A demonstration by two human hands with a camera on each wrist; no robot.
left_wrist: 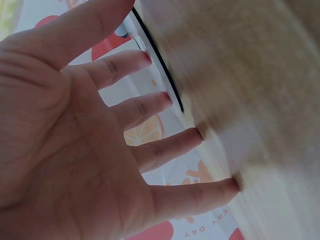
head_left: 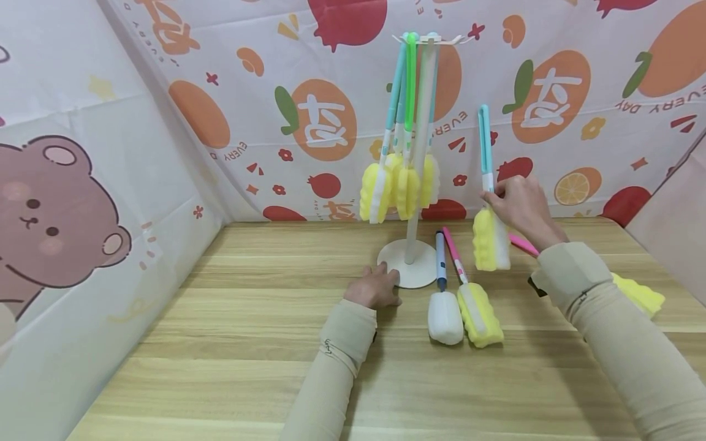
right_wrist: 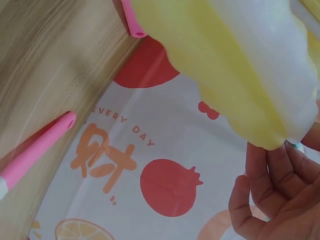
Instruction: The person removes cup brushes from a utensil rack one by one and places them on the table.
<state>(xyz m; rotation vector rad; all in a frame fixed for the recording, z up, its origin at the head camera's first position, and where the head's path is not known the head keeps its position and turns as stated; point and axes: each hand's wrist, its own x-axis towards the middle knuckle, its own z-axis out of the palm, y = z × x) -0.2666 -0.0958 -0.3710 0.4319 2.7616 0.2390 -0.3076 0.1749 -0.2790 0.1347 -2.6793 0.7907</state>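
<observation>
My right hand (head_left: 521, 205) pinches a sponge bottle brush (head_left: 485, 245) low on its light blue handle. The brush hangs in the air right of the white stand, its yellow-and-white sponge (right_wrist: 240, 65) pointing down. My left hand (head_left: 375, 286) is at the round base (head_left: 405, 280) of the stand, its fingers (left_wrist: 155, 152) spread. In the left wrist view some fingertips are at the base's rim and others touch the tabletop. Several brushes with blue and green handles hang together from the stand's hooks, yellow sponges (head_left: 407, 190) downward.
On the wooden table (head_left: 237, 343), a white-headed brush (head_left: 445, 318) lies beside a pink-handled brush (head_left: 480, 315) in front of the stand. Another yellow sponge (head_left: 640, 294) lies partly behind my right sleeve, near a pink handle (head_left: 523, 244). A printed cloth (head_left: 242, 116) stands behind.
</observation>
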